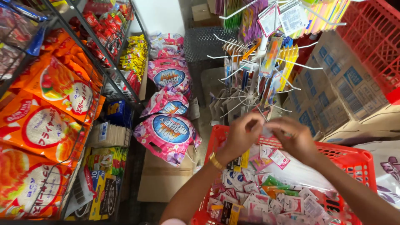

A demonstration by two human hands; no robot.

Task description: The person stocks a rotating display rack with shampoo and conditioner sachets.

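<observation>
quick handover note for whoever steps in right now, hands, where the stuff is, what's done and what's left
Left hand: raised above the red basket, fingers pinched on a small pale packet; gold watch on the wrist.
Right hand: pinching the same packet from the other side.
Basket: holds a heap of small sachets, white, pink, green and orange.
White peg stand: just behind the hands, some packets hanging, many pegs bare.
Done: cannot tell how many came from the basket.
Left: the packet in hand and the heap in the basket.

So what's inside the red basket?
The red basket holds a heap of small sachets, mostly white and pink. Both hands cover some; the bottom is hidden.
</observation>
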